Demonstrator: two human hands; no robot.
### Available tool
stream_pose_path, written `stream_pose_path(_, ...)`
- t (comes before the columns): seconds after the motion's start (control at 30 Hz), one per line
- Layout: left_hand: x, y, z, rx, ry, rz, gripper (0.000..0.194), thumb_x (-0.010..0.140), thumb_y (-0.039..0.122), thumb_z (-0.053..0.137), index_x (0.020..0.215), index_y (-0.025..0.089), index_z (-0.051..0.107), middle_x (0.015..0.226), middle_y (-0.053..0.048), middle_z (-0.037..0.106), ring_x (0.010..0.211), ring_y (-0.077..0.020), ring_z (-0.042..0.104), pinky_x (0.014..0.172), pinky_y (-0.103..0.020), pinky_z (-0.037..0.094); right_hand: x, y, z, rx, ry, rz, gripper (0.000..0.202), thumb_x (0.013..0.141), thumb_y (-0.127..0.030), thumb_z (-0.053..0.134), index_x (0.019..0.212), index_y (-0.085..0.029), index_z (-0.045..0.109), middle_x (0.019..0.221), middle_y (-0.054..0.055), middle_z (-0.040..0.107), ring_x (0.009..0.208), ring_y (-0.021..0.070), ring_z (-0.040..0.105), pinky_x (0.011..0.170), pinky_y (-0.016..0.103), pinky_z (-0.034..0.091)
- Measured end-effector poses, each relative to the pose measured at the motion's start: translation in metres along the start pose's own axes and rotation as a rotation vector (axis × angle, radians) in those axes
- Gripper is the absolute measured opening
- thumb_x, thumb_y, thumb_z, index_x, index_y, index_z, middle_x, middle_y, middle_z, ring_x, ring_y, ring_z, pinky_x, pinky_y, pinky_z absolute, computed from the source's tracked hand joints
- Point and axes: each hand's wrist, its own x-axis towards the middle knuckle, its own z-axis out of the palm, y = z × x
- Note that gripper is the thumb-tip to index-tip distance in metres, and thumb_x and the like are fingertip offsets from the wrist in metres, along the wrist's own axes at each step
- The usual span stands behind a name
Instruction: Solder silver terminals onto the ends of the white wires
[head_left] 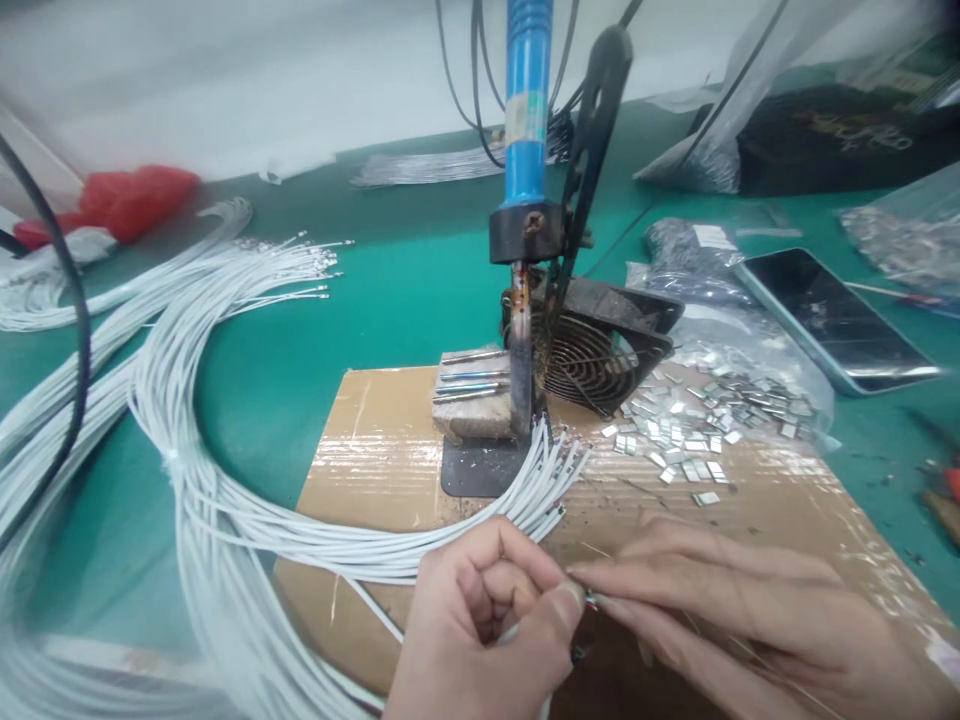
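My left hand [499, 620] is closed in a pinch on a white cable [508, 634], most of which its fingers hide. Tiny coloured wire ends [591, 602] show just past the left thumb tip. The fingertips of my right hand [750, 610] are pressed together on these ends, almost touching the left hand. A fine thin strand [697, 625] runs across the right hand. Behind the left hand lies a bundle of white cables [360, 545], its stripped ends fanned out near the foot of a blue-handled soldering iron [525, 150] clamped upright.
A cardboard sheet [390, 400] covers part of the green table. It bears a block with metal rods [472, 390], a small fan [600, 345] and many little metal plates [697, 425]. A phone [840, 315] lies at right; more cables [172, 370] at left.
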Motion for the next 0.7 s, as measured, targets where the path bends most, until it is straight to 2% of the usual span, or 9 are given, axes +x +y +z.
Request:
stream_pose_path(0.1,0.001,0.0,-0.001,0.025,-0.021,-0.011,0.02,0.067,0.03,0.077,0.064,0.019,0.06,0.045,0.009,0.045,0.043,-0.005,0.029,0.048,-0.022,0.019,-0.003,0.003,-0.003,-0.012,-0.019,-0.027,0.044,0.095,-0.012,0.073,0.132,-0.037,0.071,0.089,-0.004,0.073,0.075,0.0092,0.07,0.066,0.014,0.055)
stream_pose_path(0.23,0.001,-0.001,-0.001,0.063,-0.057,-0.023,0.02,0.068,0.03,0.075,0.064,0.019,0.059,0.046,0.009,0.044,0.044,-0.0051,0.026,0.049,-0.023,0.016,-0.001,0.002,-0.009,-0.066,-0.071,-0.066,0.017,0.102,-0.016,0.065,0.112,-0.028,0.072,0.09,-0.001,0.073,0.077,0.0107,0.068,0.068,0.018,0.053)
stream_pose_path(0.4,0.0,-0.001,0.004,0.151,-0.053,-0.04,0.015,0.068,0.026,0.073,0.065,0.019,0.059,0.046,0.008,0.044,0.045,-0.0058,0.028,0.049,-0.023,0.019,0.0,0.0,-0.016,-0.056,-0.21,0.033,0.015,0.107,-0.022,0.06,0.102,-0.028,0.073,0.083,-0.005,0.07,0.072,0.0068,0.063,0.062,0.017,0.045)
stream_pose_path(0.5,-0.001,0.0,0.006,0.159,-0.028,-0.023,0.016,0.068,0.027,0.073,0.065,0.019,0.059,0.046,0.009,0.043,0.045,-0.0059,0.027,0.049,-0.022,0.019,-0.003,0.003,-0.014,0.023,-0.166,0.206,0.017,0.105,-0.033,0.064,0.095,-0.033,0.078,0.081,-0.007,0.072,0.071,0.0061,0.067,0.062,0.015,0.046)
stream_pose_path(0.63,0.0,0.0,0.006,0.142,0.056,0.038,0.018,0.069,0.03,0.073,0.065,0.019,0.059,0.046,0.009,0.041,0.045,-0.0064,0.027,0.049,-0.022,0.02,-0.007,0.004,-0.004,0.22,0.021,0.534,0.018,0.093,-0.045,0.074,0.082,-0.034,0.083,0.079,-0.003,0.074,0.069,0.0117,0.071,0.06,0.016,0.052)
stream_pose_path(0.7,0.0,0.001,0.007,0.129,0.089,0.053,0.019,0.069,0.031,0.073,0.065,0.019,0.059,0.046,0.009,0.041,0.045,-0.0063,0.026,0.049,-0.021,0.02,-0.008,0.003,0.004,0.351,0.107,0.622,0.018,0.088,-0.047,0.079,0.081,-0.032,0.085,0.075,0.0,0.072,0.062,0.0126,0.069,0.054,0.016,0.052)
